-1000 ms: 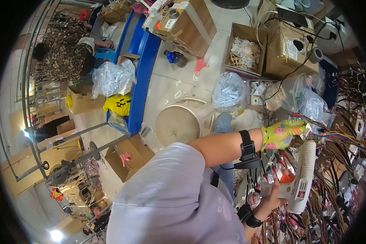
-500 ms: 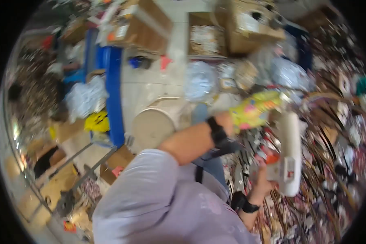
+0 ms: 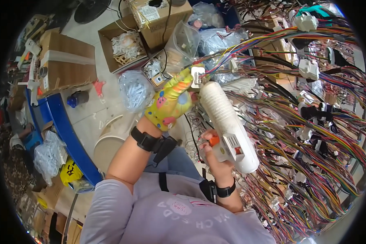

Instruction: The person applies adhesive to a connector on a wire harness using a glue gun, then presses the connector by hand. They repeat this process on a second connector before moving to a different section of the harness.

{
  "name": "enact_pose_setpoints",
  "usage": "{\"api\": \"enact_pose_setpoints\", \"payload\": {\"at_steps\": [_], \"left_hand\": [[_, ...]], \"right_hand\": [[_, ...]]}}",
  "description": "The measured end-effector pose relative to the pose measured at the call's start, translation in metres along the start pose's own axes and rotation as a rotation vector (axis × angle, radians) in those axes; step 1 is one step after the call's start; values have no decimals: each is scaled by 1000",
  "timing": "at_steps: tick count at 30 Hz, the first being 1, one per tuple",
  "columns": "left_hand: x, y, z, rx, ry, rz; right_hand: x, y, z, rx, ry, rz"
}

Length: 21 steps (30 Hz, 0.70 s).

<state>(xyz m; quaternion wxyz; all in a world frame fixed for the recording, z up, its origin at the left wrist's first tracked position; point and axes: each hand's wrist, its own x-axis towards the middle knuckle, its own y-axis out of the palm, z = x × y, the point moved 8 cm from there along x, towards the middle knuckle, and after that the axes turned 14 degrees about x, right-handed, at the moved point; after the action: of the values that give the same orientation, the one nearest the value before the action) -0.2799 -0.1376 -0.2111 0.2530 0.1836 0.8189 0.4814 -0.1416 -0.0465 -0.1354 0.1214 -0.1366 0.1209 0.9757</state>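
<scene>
My left hand (image 3: 168, 101), in a yellow patterned glove, pinches a white plastic connector (image 3: 197, 77) at the end of a multicoloured wire bundle (image 3: 248, 44). Bare, my right hand (image 3: 219, 166) is wrapped round the handle of a white hot glue gun (image 3: 225, 122), its fingers at the orange trigger (image 3: 213, 141). The gun is tilted, and its nozzle points up and left, close beside the connector. Whether the tip touches the connector, I cannot tell.
Many wire harnesses (image 3: 297, 142) with white and black connectors hang across the right side. Ahead stand an open box of white parts (image 3: 105, 38) and a clear bag (image 3: 136, 89). Left are a cardboard box (image 3: 67, 61), a blue rail (image 3: 69, 134) and a round bin (image 3: 105, 148).
The view has turned and sharpened, so hands and glue gun appear further left. The gun now slants with its nozzle up-left, where it looked upright before. Both hands keep near the nozzle and trigger.
</scene>
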Motion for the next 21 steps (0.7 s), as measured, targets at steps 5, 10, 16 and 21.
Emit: {"api": "enact_pose_setpoints", "payload": {"at_steps": [5, 10, 16, 21], "left_hand": [[0, -1, 1, -1, -5, 2], [1, -8, 4, 47, -21, -32], [-2, -8, 3, 22, -51, -52], [1, -11, 6, -4, -47, -30]], "right_hand": [[-2, -1, -3, -51, 11, 28], [-2, -1, -4, -37, 21, 31], [-3, -3, -7, -46, 10, 30], [-6, -4, -13, -17, 39, 37]]}}
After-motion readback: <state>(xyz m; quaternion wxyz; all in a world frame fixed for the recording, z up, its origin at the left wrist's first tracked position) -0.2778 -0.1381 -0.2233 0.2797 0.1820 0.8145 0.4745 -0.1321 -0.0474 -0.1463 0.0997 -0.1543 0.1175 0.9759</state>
